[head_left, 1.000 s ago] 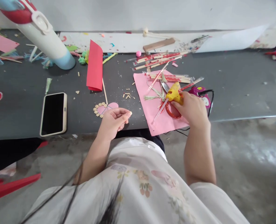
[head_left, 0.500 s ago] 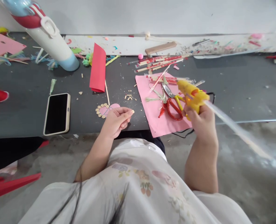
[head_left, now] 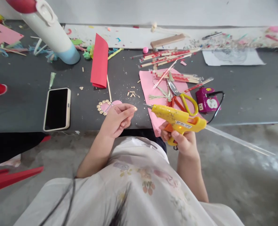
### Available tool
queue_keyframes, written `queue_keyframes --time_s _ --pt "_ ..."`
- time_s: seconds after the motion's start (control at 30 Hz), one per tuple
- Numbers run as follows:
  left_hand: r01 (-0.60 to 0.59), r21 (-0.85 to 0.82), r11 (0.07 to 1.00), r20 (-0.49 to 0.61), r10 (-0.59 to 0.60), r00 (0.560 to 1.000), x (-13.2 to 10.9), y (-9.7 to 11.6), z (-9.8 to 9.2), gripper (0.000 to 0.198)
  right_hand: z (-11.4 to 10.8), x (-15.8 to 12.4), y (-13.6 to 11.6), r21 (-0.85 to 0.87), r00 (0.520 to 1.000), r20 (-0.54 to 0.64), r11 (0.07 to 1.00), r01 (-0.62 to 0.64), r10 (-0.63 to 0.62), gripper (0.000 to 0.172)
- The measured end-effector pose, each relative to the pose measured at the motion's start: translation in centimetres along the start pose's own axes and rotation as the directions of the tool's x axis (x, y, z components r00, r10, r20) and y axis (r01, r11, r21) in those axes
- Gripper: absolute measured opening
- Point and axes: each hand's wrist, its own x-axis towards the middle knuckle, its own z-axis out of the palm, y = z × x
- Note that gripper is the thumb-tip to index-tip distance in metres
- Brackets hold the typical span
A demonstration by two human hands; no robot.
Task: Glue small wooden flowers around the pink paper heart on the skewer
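Holds the glue gun (head_left: 179,118) right of the heart (head_left: 104,107), with fingers (head_left: 165,134) of the right hand (head_left: 184,142) clamped round the handle (head_left: 171,141) and the nozzle (head_left: 148,106) pointing left, towards the heart. Pinches a pale bit (head_left: 135,109) between thumb and fingers of the left hand (head_left: 119,121), just right of the heart. Should handle, as to the glue gun, like light, stiff plastic, likely tail-heavy from the glue stick (head_left: 237,140) jutting farther right of the heart; best held by the handle, clear of a probably hot nozzle. As to the pale bit, looks tiny and easily dropped; best nipped at the edges.
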Motion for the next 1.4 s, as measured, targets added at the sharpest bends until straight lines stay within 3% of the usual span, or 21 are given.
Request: queue_keyframes --time_s 0.33,1.07,1.4 --pt "-0.023 0.033 0.999 -0.02 0.024 1.0 -0.44 0.37 0.29 0.027 0.19 -0.54 0.56 -0.029 0.992 0.069 0.994 -0.104 0.105 0.029" --pt "-0.093 0.038 0.995 0.012 0.092 0.996 -0.59 0.07 -0.31 0.024 -0.02 -0.5 0.83 0.036 0.982 0.166 0.995 -0.097 0.09 0.021" --pt "-0.091 0.056 0.994 -0.001 0.091 0.996 -0.67 0.19 -0.27 0.025 0.0 -0.46 1.05 0.041 0.983 0.156 0.993 -0.107 0.099 0.025"
